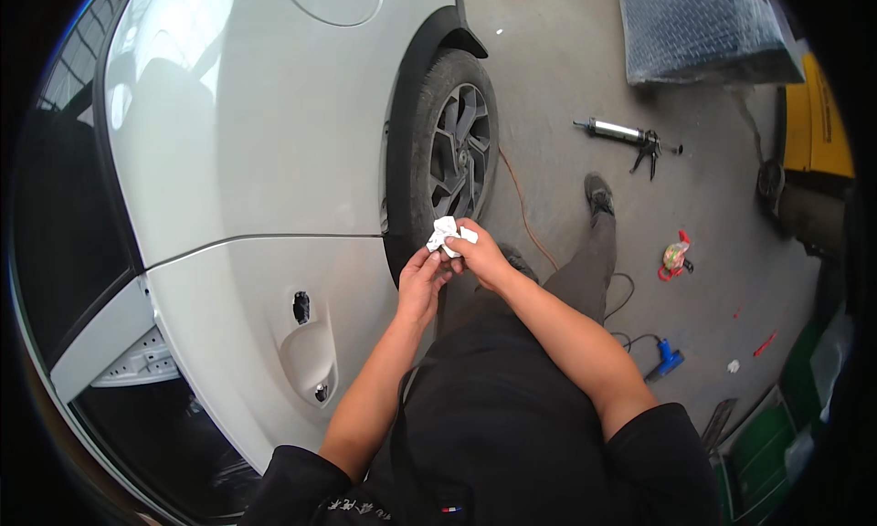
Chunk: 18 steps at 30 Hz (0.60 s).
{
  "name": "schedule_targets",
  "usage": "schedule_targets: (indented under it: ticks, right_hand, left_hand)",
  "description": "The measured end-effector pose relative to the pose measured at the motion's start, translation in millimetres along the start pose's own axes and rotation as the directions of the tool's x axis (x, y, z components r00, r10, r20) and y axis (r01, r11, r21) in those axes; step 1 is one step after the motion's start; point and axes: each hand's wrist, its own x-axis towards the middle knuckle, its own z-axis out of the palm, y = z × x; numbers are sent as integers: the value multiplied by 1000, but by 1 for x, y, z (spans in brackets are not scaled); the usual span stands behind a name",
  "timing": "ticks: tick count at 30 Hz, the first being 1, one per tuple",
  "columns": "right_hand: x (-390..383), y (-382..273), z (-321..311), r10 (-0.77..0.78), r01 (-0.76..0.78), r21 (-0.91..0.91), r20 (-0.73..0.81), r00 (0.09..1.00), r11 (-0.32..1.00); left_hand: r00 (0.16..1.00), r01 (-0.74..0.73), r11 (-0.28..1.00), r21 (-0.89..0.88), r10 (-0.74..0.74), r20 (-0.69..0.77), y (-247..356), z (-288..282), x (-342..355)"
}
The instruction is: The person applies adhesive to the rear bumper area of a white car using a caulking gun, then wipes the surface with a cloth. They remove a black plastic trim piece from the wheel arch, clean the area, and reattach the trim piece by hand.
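A crumpled piece of white tissue or paper (450, 237) is held up in front of me, beside the car's wheel (459, 142). My right hand (480, 254) pinches it from the right, thumb on top. From below left, the fingertips of my left hand (422, 284) close on its lower edge. Both hands are near the black wheel-arch trim (399, 161) of a white car (274, 152). The car's door panel (247, 279) has a recessed handle cup (309, 357) with a dark hole above it and another at its lower end.
On the grey floor to my right lie a caulking gun (630, 137), a blue corded power tool (667, 359) and a small red-and-pale bundle (674, 257). An orange cord (521, 197) runs past the wheel. A wrapped metal-patterned box (703, 33) and yellow equipment (816, 120) stand farther right.
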Motion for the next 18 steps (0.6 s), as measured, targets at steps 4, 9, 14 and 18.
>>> schedule_targets:
  ticks: [4, 9, 14, 18]
  right_hand:
    - [-8, -2, 10, -84, 75, -87, -103, 991, 993]
    - [-11, 2, 18, -169, 85, -364, -207, 964, 928]
    - [-28, 0, 18, -389, 258, -812, 41, 920, 524]
    - [-31, 0, 11, -438, 468, -802, 293, 850, 371]
  left_hand:
    - [993, 89, 985, -148, -100, -65, -9, 6, -11]
    - [986, 79, 961, -266, -114, -120, -24, 10, -6]
    - [988, 49, 935, -351, -98, -122, -23, 9, -9]
    - [982, 98, 928, -359, -150, -118, -15, 0, -8]
